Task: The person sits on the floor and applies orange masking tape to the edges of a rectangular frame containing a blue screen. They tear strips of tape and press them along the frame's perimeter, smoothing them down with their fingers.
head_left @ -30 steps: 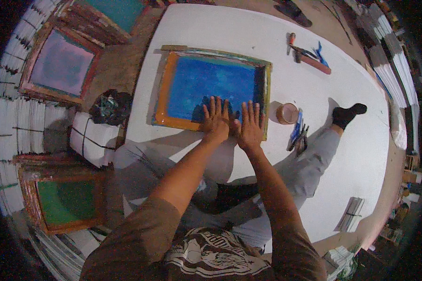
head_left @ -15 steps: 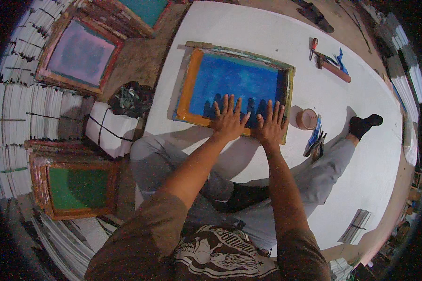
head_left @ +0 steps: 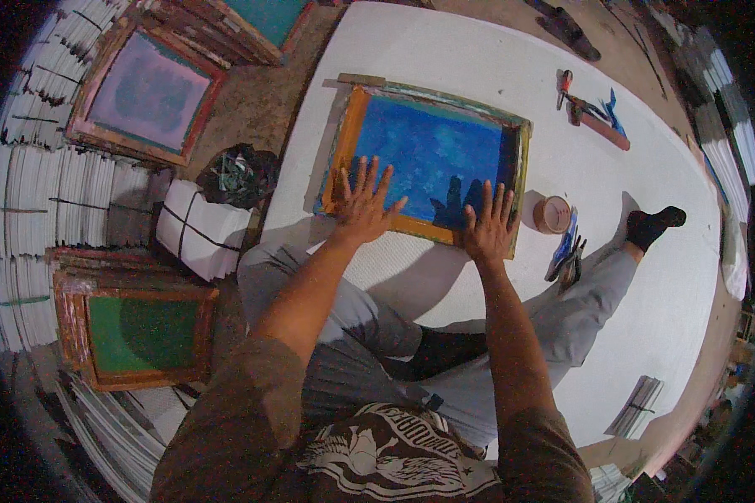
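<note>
A wooden screen-printing frame (head_left: 436,155) with a blue mesh lies flat on the white surface (head_left: 419,298) in front of me. Over its near left corner is my left hand (head_left: 365,205), palm down with fingers spread. My right hand (head_left: 489,222) is at the near right corner, its fingers stretched out too. Neither hand holds anything. Whether the palms press on the frame or hover just over it I cannot tell. Shadows of the right fingers fall on the blue mesh. A small round brown tub (head_left: 550,215) stands just right of the frame.
Pliers and blue-handled tools (head_left: 569,251) lie near the tub. A screwdriver (head_left: 565,84) and a squeegee-like bar (head_left: 600,126) are at the far right. Left of the surface stand more frames (head_left: 147,96), tied paper stacks (head_left: 197,230) and a black plastic bag (head_left: 236,174). My legs stretch across the near side.
My left hand has slid leftward along the frame's near edge, away from the right hand. The right hand has stayed almost in place.
</note>
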Available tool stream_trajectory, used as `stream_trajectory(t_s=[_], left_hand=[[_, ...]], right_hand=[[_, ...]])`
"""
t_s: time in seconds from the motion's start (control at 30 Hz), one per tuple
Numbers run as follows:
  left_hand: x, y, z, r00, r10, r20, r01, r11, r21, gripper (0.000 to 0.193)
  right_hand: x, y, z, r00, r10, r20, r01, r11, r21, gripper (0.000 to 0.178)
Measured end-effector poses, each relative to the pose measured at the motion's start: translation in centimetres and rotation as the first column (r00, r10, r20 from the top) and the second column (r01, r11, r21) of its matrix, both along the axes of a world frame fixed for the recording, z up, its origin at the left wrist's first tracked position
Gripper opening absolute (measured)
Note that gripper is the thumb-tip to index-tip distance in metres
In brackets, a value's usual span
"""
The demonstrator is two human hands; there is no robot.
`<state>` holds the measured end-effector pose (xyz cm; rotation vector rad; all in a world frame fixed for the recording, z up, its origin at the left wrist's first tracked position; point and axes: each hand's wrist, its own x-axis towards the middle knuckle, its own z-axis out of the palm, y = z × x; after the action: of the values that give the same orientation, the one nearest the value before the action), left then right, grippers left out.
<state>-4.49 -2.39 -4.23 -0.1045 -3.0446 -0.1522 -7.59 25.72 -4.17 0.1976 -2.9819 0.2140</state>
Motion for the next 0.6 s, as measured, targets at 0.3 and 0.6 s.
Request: stream_trajectory(t_s=[0.3, 0.6], left_hand=[[0.1, -3.4, -0.3, 0.952, 0.304, -0.034, -0.304, 0.953, 0.014, 0.08], [-0.3, -3.6, -1.2, 0.859, 0.512, -0.015, -0.512, 0.859, -0.013, 0.078]], right_hand=[[0.0, -0.1, 0.4, 1.0, -0.011, 0.029, 0.011, 1.0, 0.01, 0.066], [0.1, 0.2, 0.4, 1.0, 0.018, -0.003, -0.018, 0.998, -0.055, 0.067]])
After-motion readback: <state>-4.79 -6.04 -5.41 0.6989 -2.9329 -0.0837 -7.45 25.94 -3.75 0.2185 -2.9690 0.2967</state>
